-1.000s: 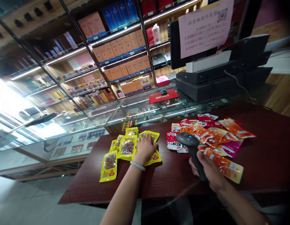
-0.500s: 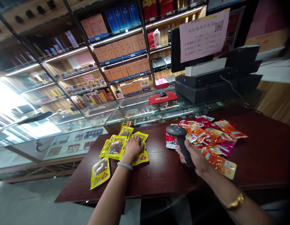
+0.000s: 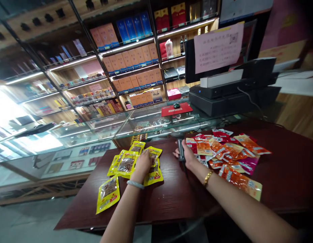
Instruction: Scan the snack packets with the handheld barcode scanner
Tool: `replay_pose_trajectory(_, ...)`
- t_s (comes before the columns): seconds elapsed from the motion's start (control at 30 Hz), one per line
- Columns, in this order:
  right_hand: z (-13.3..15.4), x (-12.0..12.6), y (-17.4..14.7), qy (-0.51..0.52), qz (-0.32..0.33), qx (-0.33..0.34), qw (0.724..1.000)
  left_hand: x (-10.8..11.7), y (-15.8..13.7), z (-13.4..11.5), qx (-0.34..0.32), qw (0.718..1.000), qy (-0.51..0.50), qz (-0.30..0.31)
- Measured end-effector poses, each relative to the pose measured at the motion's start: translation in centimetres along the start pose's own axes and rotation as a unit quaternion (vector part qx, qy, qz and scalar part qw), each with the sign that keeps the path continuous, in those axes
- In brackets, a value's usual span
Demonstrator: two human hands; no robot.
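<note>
My left hand (image 3: 143, 162) is curled over the pile of yellow snack packets, its fingers closed on a yellow snack packet (image 3: 154, 158) at the pile's right side; the fingertips are partly hidden. Beside it lie more yellow packets (image 3: 126, 163) with clear windows showing brown contents, and a single packet (image 3: 108, 193) lies nearer the table's front edge. My right hand (image 3: 188, 154) is wrapped round the dark handle of a barcode scanner (image 3: 181, 150), held between the two piles. Right of that hand spreads a heap of orange and red snack packets (image 3: 228, 152).
Both piles lie on a dark red-brown table (image 3: 168, 199). Behind it stands a glass display counter (image 3: 121, 123) with a mouse (image 3: 176, 105) on a red mat (image 3: 166, 111). At the back right are a monitor with a pink paper sign (image 3: 217, 47) and a black cash drawer (image 3: 209, 103).
My right hand has moved left and away from me with the scanner, off the red and orange heap, turning it. My left hand has gone from spread fingers to curled ones on the yellow packets.
</note>
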State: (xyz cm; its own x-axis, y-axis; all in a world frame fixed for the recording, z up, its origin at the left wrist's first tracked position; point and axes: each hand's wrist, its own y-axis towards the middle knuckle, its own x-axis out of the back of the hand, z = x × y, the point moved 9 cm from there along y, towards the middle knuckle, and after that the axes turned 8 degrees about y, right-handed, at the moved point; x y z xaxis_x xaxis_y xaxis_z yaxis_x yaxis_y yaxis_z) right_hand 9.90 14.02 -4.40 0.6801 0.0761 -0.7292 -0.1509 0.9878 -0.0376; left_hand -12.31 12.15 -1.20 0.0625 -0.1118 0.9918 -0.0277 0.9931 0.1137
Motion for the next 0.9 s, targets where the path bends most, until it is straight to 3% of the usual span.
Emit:
replay_pose_trajectory(0.17, 3.1, 3.9, 0.6, -0.040, -0.007, 0.032, 0.999, 0.7, 0.9, 0.3, 0.028, 0.998, 0.048, 0.036)
replay_pose_trajectory(0.27, 4.9, 5.2, 0.2, -0.066, -0.009, 0.047, 0.997, 1.1, 1.8, 0.2, 0.029, 0.998, 0.056, 0.018)
replay_pose_trajectory(0.47, 5.2, 4.3, -1.1, -0.110, 0.053, 0.002, 0.992, 0.5, 4.2, 0.3, 0.030, 0.999, 0.009, 0.026)
replay_pose_trajectory(0.57, 5.0, 3.3, -1.6, -0.107, 0.093, -0.037, 0.989, 1.6, 5.2, 0.9, 0.074, 0.994, -0.078, -0.013)
replay_pose_trajectory(0.73, 5.5, 1.8, -2.1, -0.145, 0.134, -0.065, 0.978, 3.7, 5.2, 1.7, 0.162, 0.936, -0.273, -0.151)
replay_pose_trajectory(0.9, 4.6, 1.5, -2.6, -0.195, 0.150, -0.080, 0.966, 1.6, 4.1, 0.6, 0.200, 0.870, -0.407, -0.196)
